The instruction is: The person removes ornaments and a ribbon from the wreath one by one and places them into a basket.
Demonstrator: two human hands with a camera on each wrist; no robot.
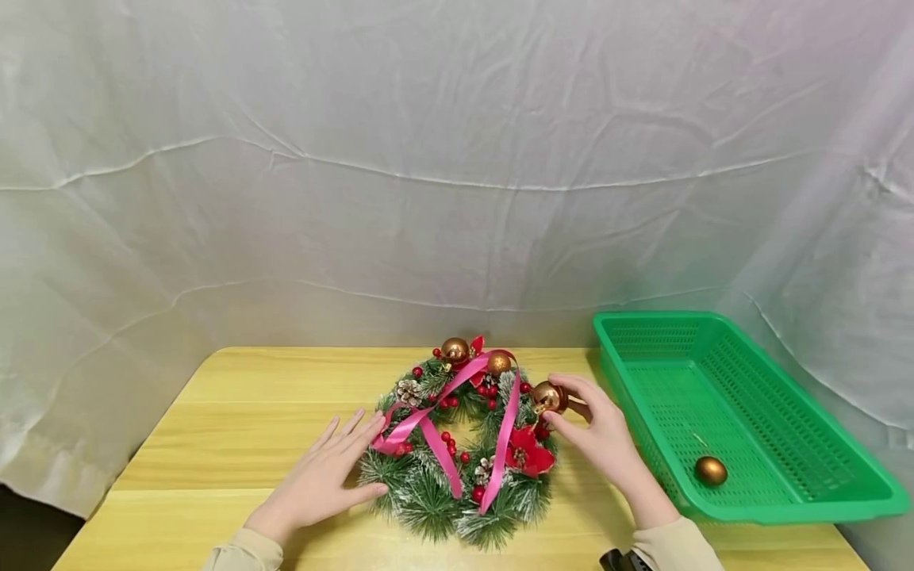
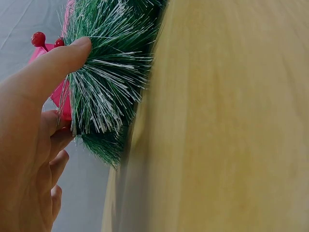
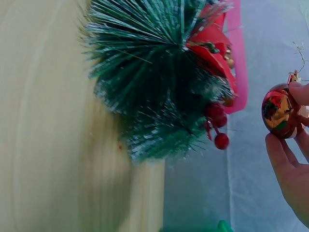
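Note:
A green pine wreath (image 1: 464, 444) with pink ribbon (image 1: 503, 432), red berries, pine cones and gold balls lies on the yellow wooden table (image 1: 236, 412). My left hand (image 1: 336, 464) rests flat with straight fingers on the wreath's left side; in the left wrist view the thumb (image 2: 53, 65) presses the frosted needles (image 2: 111, 82). My right hand (image 1: 596, 428) pinches a shiny gold ball (image 1: 548, 396) at the wreath's right edge; the right wrist view shows this gold ball (image 3: 280, 110) between the fingertips, apart from the branches (image 3: 159, 87).
A green plastic basket (image 1: 793, 404) stands to the right on the table, with one gold ball (image 1: 710, 471) inside near its front. A white cloth backdrop (image 1: 457, 159) hangs behind the table. Two more gold balls (image 1: 455, 350) sit at the wreath's top.

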